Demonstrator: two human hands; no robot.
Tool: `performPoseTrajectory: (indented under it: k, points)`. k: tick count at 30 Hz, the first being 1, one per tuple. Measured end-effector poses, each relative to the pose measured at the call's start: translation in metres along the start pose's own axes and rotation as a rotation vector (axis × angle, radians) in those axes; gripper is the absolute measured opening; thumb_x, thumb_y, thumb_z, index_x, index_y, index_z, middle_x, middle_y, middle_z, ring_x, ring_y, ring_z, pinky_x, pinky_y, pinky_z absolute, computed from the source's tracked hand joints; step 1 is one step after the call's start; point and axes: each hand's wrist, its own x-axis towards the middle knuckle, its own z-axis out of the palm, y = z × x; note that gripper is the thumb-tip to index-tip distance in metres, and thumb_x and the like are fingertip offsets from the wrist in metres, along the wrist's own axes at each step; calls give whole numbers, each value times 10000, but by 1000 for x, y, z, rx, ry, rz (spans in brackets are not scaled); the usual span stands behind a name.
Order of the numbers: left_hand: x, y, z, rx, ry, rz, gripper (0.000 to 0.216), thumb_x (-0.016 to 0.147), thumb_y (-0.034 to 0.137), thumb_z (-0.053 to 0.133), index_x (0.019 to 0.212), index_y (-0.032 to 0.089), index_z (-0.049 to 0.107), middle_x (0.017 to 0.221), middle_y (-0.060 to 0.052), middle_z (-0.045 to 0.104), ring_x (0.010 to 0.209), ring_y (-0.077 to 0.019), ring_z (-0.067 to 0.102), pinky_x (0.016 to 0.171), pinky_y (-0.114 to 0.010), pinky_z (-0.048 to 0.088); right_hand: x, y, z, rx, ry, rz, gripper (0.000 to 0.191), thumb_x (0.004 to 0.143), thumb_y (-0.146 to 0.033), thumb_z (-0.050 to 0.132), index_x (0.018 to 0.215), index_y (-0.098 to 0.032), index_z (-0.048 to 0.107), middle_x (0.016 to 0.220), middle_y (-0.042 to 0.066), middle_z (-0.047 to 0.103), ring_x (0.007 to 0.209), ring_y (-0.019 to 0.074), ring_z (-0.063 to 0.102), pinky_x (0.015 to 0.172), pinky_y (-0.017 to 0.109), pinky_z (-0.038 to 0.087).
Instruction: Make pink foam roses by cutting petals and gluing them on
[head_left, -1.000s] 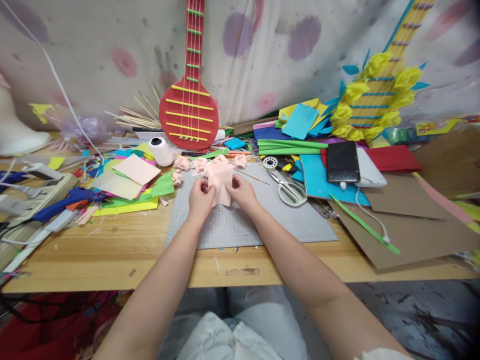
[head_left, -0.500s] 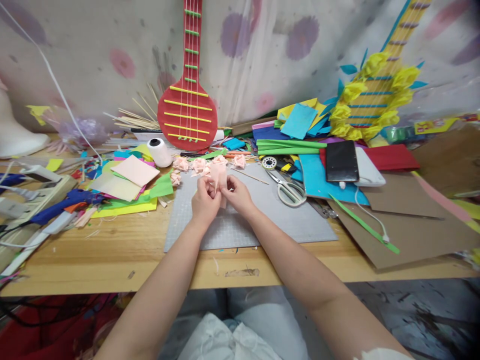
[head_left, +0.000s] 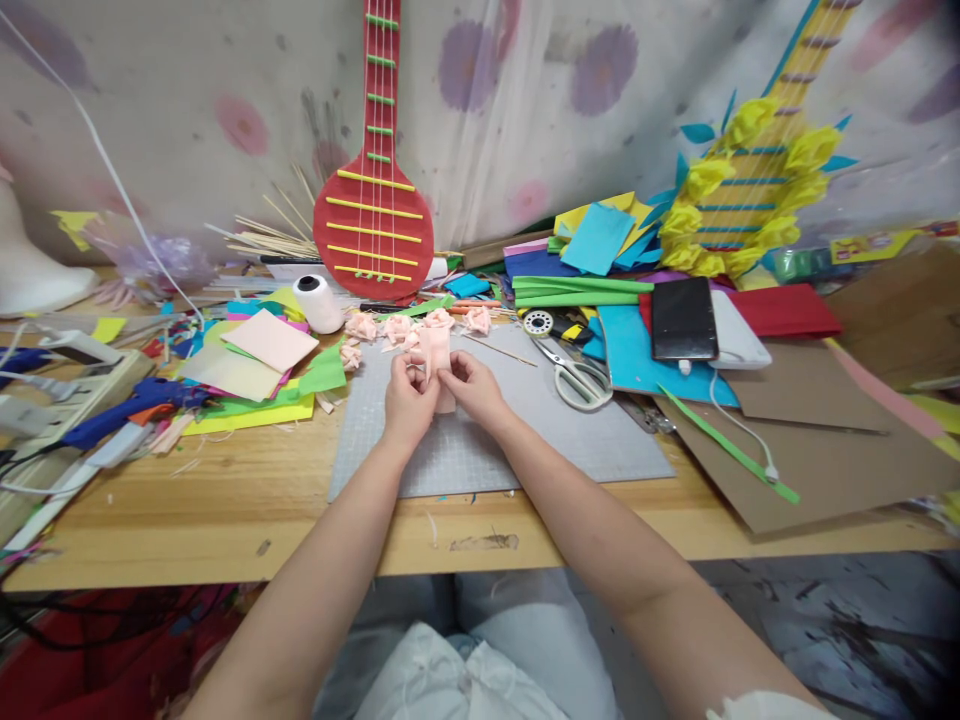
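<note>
A pale pink paper strip (head_left: 436, 348) stands upright between my hands, over the grey cutting mat (head_left: 510, 455). My left hand (head_left: 409, 400) pinches its left side. On the right side, my right hand (head_left: 471, 388) grips the same strip with thumb and fingers, whose tips partly hide it. Just behind the hands, several pink paper roses (head_left: 397, 328) sit along the mat's back edge. Scissors (head_left: 574, 380) with pale handles lie on the mat to the right, and a thin stick (head_left: 499, 349) rests behind my right hand.
Paper sheets (head_left: 270, 342) pile up on the left, near a white thread spool (head_left: 317, 305) and a blue glue gun (head_left: 135, 405). A red paper lute (head_left: 373, 235) leans at the back. Right of the mat are a black phone (head_left: 683, 320) and brown cardboard (head_left: 795, 470).
Both hands stay in nearly the same place. The pink strip has turned slightly between the fingers, and my left fingers have shifted a little on it.
</note>
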Motion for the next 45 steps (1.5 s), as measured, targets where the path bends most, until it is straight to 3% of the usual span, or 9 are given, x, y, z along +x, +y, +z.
performPoseTrajectory:
  k: [18, 23, 27, 29, 31, 34, 36, 39, 45]
  points:
    - [0, -3, 1, -111, -78, 11, 318, 673, 226, 590, 932, 215, 405, 593, 74, 458, 521, -78, 465, 539, -207, 372, -3, -6, -2, 188, -82, 23, 249, 708, -446, 547, 742, -200, 574, 709, -11, 600, 687, 125, 552, 668, 248, 438]
    - [-1, -2, -1, -144, -130, -3, 337, 666, 196, 570, 960, 217, 405, 617, 59, 486, 512, -81, 464, 465, -195, 329, 0, -4, -4, 171, -12, 62, 251, 668, -437, 582, 662, -189, 548, 616, -25, 540, 585, 106, 491, 581, 234, 400]
    - [6, 0, -7, -199, 82, -3, 267, 661, 212, 586, 891, 205, 450, 674, 34, 500, 566, -80, 479, 482, -191, 349, 1, -7, -5, 338, 13, 218, 277, 608, -438, 625, 653, -186, 521, 575, -38, 499, 517, 88, 447, 518, 224, 378]
    - [12, 0, -10, -240, 190, -105, 236, 655, 245, 608, 840, 195, 472, 694, 26, 511, 579, -79, 490, 498, -193, 371, 0, -10, -5, 439, -3, 286, 291, 583, -429, 653, 662, -182, 520, 593, -35, 516, 520, 85, 463, 515, 220, 385]
    - [17, -1, -11, -311, 142, -247, 250, 645, 312, 635, 813, 180, 506, 715, 11, 546, 588, -86, 515, 513, -207, 399, -1, -13, -6, 488, -15, 328, 297, 572, -415, 674, 667, -178, 522, 612, -29, 538, 533, 87, 486, 519, 218, 393]
    - [20, -2, -11, -459, -94, -390, 324, 649, 429, 637, 809, 157, 565, 753, -25, 608, 651, -125, 577, 577, -248, 452, -2, -15, -6, 491, -31, 364, 299, 567, -399, 690, 674, -176, 521, 614, -31, 551, 543, 87, 503, 527, 216, 400]
    - [19, -2, -8, -549, -179, -450, 355, 672, 468, 616, 831, 152, 584, 762, -39, 636, 714, -155, 607, 635, -276, 475, -2, -15, -5, 479, -53, 376, 307, 564, -398, 694, 681, -175, 521, 617, -33, 555, 550, 86, 509, 539, 217, 407]
    - [15, -2, -3, -663, -168, -496, 348, 697, 446, 614, 866, 142, 600, 792, -54, 667, 807, -185, 625, 730, -308, 486, -4, -15, -3, 471, -107, 386, 332, 560, -421, 695, 691, -173, 517, 646, -30, 563, 566, 87, 518, 554, 223, 423]
    - [8, -4, 4, -694, -140, -400, 362, 695, 448, 619, 866, 130, 644, 866, -93, 691, 909, -221, 627, 802, -326, 481, -6, -13, 1, 473, -177, 361, 341, 570, -449, 676, 656, -169, 503, 683, -31, 523, 583, 82, 498, 565, 230, 441]
